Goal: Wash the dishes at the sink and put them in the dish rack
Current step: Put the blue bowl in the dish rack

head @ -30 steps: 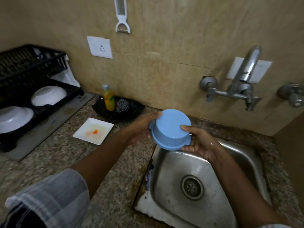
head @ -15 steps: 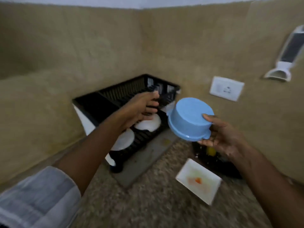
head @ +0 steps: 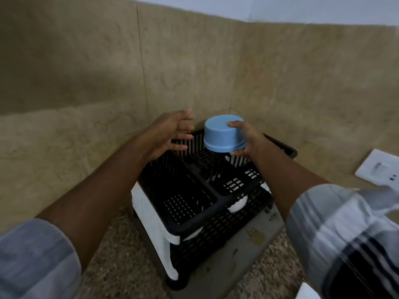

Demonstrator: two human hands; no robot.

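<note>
While the right hand (head: pixel 248 140) grips a blue bowl (head: pixel 224 134) upside down, its rim facing down and its flat base up, the bowl hangs above the far end of the black dish rack (head: pixel 194 203) — fingers curled over the base, thumb under the rim. It is held clear of the rack's top tier; whether it touches anything below cannot be told. The left hand (head: pixel 170 134) is just beside the bowl on its left, fingers spread and relaxed, holding nothing and not touching the bowl.

The rack has two tiers of slotted black plastic with a white side panel (head: pixel 149 214) on its left. The upper tier is split into two compartments. On the lower tier, parts of two white dishes (head: pixel 237 205) peek out from under the upper tier. The rack stands on a grey drain tray (head: pixel 257 236) resting on the speckled stone surface (head: pixel 121 266), set into a corner of beige tiled wall (head: pixel 86 72). A white wall socket (head: pixel 380 169) shows at the right edge. Both forearms are bare, with striped sleeves (head: pixel 345 234) rolled up — the picture is slightly blurred.
</note>
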